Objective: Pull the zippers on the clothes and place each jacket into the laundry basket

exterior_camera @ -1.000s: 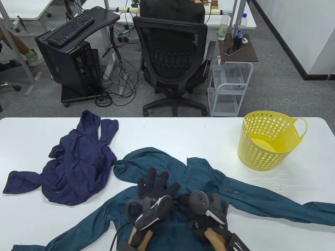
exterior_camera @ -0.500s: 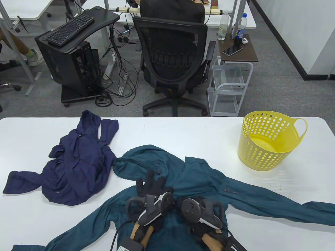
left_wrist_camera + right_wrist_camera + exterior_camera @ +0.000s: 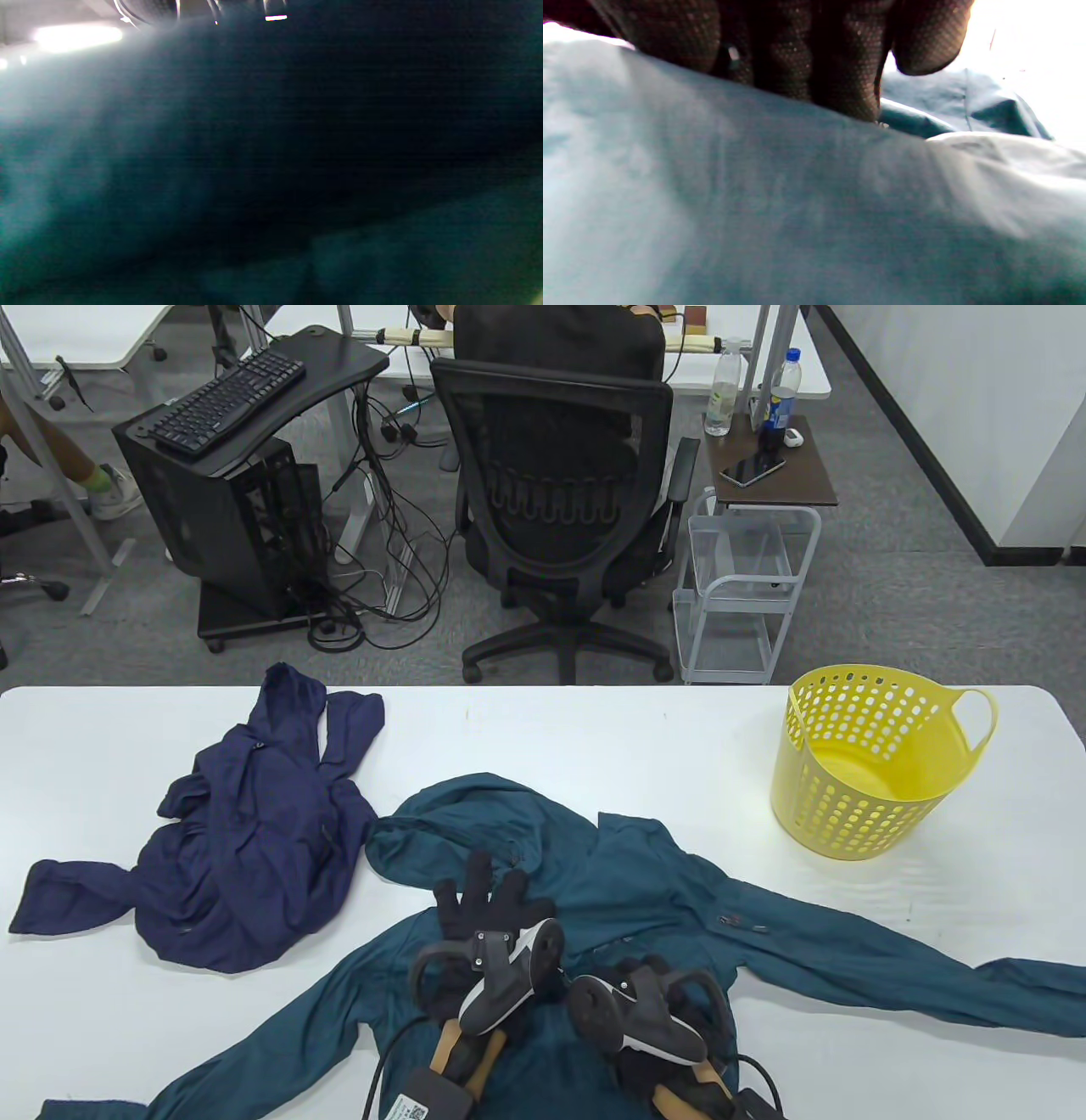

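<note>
Bottom centre of the table view: both hands are working on the teal jacket [image 3: 645, 891], which is lying spread flat on the white desk [image 3: 594, 729], sleeves reaching toward the lower left and the right edge.

Left hand [image 3: 488, 916] is lying on the chest of the jacket with its fingers [image 3: 475, 874] straight and splayed toward the collar. Likely it is pinning the fabric flat so the zipper track is not bunching. Left wrist view is giving only dark, blurred teal cloth, no detail.

Right hand [image 3: 649, 1010] is sitting just right of the left, mostly under its tracker. In the right wrist view its fingers [image 3: 840, 63] are curling down into the cloth with something small and metallic at the tips, probably the zipper pull, but I cannot tell whether they are actually pinching it.

Judgement: zipping step on the first jacket, nothing in the basket yet.

Left of centre, the navy jacket [image 3: 237, 848] is lying crumpled on the desk, untouched, its edge just beside the teal hood.

Right, toward the far edge of the desk, the yellow laundry basket [image 3: 874, 763] is standing upright and holding nothing, well apart from both jackets.

Beyond the desk, upper centre: a black office chair [image 3: 560, 500].
</note>
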`<action>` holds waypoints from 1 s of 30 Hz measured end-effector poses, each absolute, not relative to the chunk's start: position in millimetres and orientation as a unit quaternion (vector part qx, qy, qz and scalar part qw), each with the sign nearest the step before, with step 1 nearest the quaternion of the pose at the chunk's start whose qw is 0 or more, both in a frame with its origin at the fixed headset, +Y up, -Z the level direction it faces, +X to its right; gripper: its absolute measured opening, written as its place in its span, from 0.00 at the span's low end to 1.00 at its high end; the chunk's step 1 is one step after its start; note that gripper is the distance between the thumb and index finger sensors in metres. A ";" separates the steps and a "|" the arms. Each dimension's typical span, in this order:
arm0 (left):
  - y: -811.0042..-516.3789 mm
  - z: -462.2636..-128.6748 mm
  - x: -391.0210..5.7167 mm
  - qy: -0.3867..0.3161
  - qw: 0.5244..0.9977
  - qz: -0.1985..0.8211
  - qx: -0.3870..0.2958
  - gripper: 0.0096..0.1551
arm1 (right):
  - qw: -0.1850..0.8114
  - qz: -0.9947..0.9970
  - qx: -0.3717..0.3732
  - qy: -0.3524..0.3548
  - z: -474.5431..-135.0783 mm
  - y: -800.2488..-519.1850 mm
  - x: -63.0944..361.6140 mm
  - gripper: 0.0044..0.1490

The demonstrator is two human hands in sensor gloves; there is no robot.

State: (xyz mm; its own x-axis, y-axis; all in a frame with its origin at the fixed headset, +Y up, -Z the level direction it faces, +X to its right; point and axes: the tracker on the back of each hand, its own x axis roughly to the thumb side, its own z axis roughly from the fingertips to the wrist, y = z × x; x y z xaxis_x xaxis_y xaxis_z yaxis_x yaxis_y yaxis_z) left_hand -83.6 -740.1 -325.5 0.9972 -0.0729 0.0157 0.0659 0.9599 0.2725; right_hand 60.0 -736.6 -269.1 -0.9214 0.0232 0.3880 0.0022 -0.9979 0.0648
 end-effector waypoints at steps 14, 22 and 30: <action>-739.3 -335.2 -119.2 0.047 0.991 0.002 0.123 0.22 | 0.038 0.958 0.238 0.155 -262.8 -752.6 54.7 0.27; -703.9 -309.6 -110.3 0.002 0.977 0.125 0.175 0.26 | 0.073 0.983 0.116 0.121 -293.8 -763.8 87.6 0.27; -716.4 -293.2 -42.4 -0.123 0.987 0.073 0.076 0.25 | 0.112 0.988 0.029 0.100 -313.4 -769.0 128.0 0.26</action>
